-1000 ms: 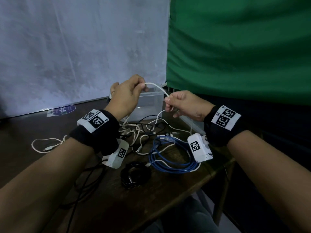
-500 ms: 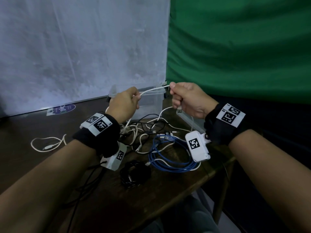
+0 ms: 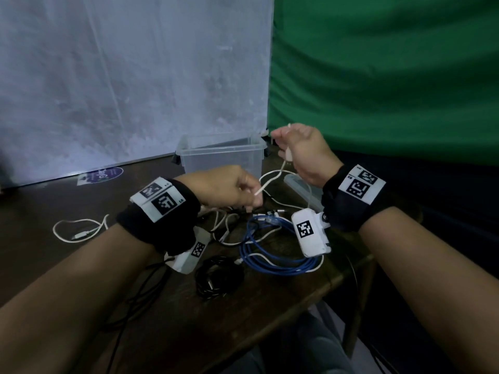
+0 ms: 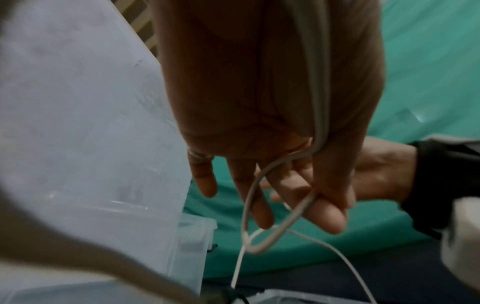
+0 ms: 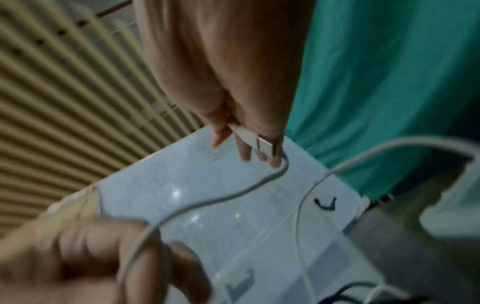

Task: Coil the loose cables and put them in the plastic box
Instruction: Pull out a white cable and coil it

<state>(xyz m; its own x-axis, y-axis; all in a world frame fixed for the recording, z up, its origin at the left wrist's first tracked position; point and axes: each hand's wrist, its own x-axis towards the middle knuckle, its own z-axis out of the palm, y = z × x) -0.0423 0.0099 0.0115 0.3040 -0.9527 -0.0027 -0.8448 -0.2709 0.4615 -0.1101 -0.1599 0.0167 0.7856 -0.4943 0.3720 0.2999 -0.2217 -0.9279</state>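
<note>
A thin white cable (image 3: 271, 177) runs between both hands above a tangle of loose cables (image 3: 232, 222) on the dark wooden table (image 3: 189, 314). My left hand (image 3: 244, 191) is low over the tangle and pinches the cable between thumb and forefinger (image 4: 330, 214), with a loop (image 4: 249, 226) hanging below. My right hand (image 3: 290, 143) is raised at the box's right corner and grips the cable's plug end (image 5: 255, 142). The clear plastic box (image 3: 221, 153) stands open behind the hands; nothing shows inside it.
A blue cable coil (image 3: 278, 255) and a black cable bundle (image 3: 218, 276) lie near the table's front edge. A loose white cable (image 3: 78, 230) lies to the left. The box lid (image 3: 303, 188) rests right of the box. A white sheet and green cloth hang behind.
My left hand has dropped from box-rim height to just above the tangle, still on the cable. My right hand has lifted and moved right, so the hands are further apart.
</note>
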